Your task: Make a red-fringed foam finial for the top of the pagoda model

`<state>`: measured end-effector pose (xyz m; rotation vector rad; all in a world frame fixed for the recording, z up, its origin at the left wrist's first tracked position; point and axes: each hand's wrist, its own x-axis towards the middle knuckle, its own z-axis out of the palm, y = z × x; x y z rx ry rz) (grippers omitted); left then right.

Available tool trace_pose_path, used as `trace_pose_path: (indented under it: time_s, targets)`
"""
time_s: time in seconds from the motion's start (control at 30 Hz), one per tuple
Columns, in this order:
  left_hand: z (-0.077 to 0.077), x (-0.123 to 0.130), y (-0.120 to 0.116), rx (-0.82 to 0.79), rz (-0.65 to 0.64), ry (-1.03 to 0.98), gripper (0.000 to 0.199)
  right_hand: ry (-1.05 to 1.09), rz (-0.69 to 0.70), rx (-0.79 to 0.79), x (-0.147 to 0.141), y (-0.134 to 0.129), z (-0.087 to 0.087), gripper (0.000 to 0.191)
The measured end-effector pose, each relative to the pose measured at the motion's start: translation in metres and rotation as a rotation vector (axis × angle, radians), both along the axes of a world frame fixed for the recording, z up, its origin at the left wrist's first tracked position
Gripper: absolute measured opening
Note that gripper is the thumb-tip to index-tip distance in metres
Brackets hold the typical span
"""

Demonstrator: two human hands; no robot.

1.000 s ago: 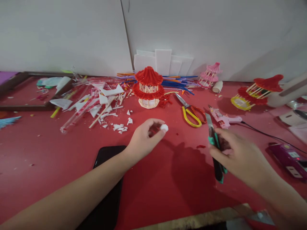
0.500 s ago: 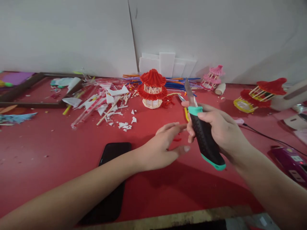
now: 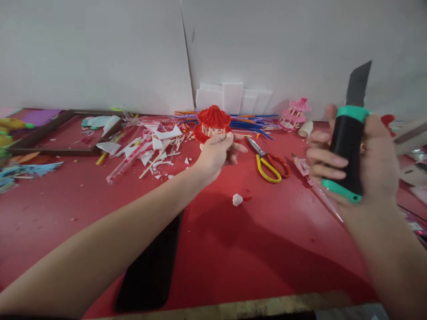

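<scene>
In my right hand [image 3: 376, 155] is a black and green utility knife [image 3: 347, 146], held upright above the table with its blade out and pointing up. My left hand [image 3: 215, 155] reaches forward, just in front of a small red pagoda model [image 3: 213, 118], and covers its lower part. Its fingers are partly bent and apart, with nothing visible in them; whether they touch the model I cannot tell. Scissors [image 3: 268, 166] with one yellow and one red handle lie right of that hand. A small white lump [image 3: 237, 200] rests nearer to me beside a red scrap.
White scraps and sticks [image 3: 156, 146] litter the table left of the model. Pipe cleaners [image 3: 247, 122] and white boards [image 3: 232, 98] are at the wall. A black phone [image 3: 150, 266] lies under my left forearm. A pink pagoda [image 3: 295, 113] and a glue gun-like pink tool [image 3: 313, 182] are rightward.
My right hand has carried the utility knife right and up, turning it more upright. My left hand has moved forward toward the red pagoda, uncovering the white lump. The scissors now show fully.
</scene>
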<state>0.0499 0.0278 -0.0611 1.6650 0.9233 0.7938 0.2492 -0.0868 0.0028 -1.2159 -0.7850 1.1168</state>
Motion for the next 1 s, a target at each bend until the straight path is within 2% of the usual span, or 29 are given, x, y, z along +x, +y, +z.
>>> trace_pose_path:
  time_s: [0.07,0.17,0.2,0.3,0.37,0.43,0.57,0.7,0.83,1.0]
  targets:
    - [0.001,0.001,0.005,0.037,-0.016,0.128,0.049,0.120,0.132,0.059,0.002,-0.004,-0.013,0.056]
    - [0.000,0.002,-0.013,0.138,-0.143,0.388,0.038,0.169,0.271,0.119,0.004,-0.005,-0.036,0.043]
    - [-0.001,0.002,-0.024,0.196,-0.187,0.475,0.034,0.163,0.279,0.127,0.005,-0.005,-0.043,0.038]
    - [-0.008,0.005,-0.057,0.367,-0.281,0.706,0.048,0.143,0.256,0.117,0.006,-0.006,-0.060,0.029]
    - [-0.013,0.007,-0.070,0.430,-0.340,0.820,0.033,0.147,0.249,0.102,0.007,-0.007,-0.067,0.028]
    - [-0.015,0.007,-0.074,0.464,-0.396,0.891,0.022,0.166,0.260,0.099,0.008,-0.008,-0.071,0.028]
    - [-0.010,0.008,-0.064,0.469,-0.434,0.943,0.013,0.191,0.294,0.097,0.007,-0.009,-0.075,0.028]
    - [-0.010,0.009,-0.040,0.443,-0.329,0.912,0.016,0.209,0.309,0.070,0.006,-0.008,-0.077,0.028]
    - [-0.022,0.011,-0.010,0.502,-0.163,0.903,0.026,0.248,0.313,0.055,0.003,-0.007,-0.079,0.025]
    - [-0.035,0.008,0.012,0.574,-0.111,0.921,0.031,0.297,0.324,0.026,-0.001,-0.007,-0.081,0.026]
